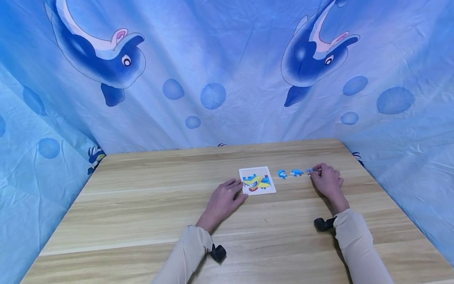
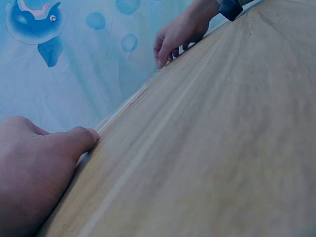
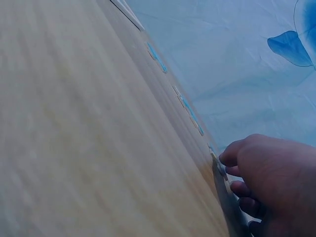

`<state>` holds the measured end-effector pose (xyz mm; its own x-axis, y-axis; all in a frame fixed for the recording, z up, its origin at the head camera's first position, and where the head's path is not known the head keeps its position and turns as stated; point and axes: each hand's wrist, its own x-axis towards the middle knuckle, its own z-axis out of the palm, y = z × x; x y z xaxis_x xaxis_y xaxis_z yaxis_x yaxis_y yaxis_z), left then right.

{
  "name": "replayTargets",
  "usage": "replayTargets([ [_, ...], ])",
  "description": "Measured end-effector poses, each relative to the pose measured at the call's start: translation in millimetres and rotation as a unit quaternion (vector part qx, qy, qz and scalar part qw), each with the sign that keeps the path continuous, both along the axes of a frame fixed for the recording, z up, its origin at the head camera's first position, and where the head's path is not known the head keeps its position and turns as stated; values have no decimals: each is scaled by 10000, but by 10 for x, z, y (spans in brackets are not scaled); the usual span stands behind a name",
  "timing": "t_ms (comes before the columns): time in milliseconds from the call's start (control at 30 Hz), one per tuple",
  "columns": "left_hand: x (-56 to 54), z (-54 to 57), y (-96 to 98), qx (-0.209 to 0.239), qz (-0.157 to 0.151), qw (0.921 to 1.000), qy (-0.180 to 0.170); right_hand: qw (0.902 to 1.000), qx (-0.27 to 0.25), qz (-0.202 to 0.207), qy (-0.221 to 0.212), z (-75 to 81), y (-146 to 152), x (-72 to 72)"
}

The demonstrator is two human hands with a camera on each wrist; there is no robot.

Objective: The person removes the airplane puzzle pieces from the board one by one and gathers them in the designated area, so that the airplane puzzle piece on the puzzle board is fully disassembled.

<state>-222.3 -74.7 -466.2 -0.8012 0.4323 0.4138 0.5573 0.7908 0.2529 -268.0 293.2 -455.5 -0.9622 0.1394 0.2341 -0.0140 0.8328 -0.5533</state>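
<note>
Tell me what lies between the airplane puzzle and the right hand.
The head view shows two loose puzzle pieces between the airplane puzzle and the right hand, plus a third piece at the hand.

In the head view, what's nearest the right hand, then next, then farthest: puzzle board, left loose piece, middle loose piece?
1. Middle loose piece: left of the right hand.
2. Left loose piece: farther left.
3. Puzzle board: farthest left.
</note>
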Motion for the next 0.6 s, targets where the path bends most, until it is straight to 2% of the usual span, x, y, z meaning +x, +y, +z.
replayTargets([
  [333,-6,-2,-4,-9,-48,10000,74,9991,-334,-85,247,30,-15,18],
  [433,-4,4,-5,-1,-71,9999,71,9969,-609,85,492,65,-49,24],
  [600,-7,5,-11,-23,-44,10000,41,9887,-909,617,1022,116,-179,28],
])
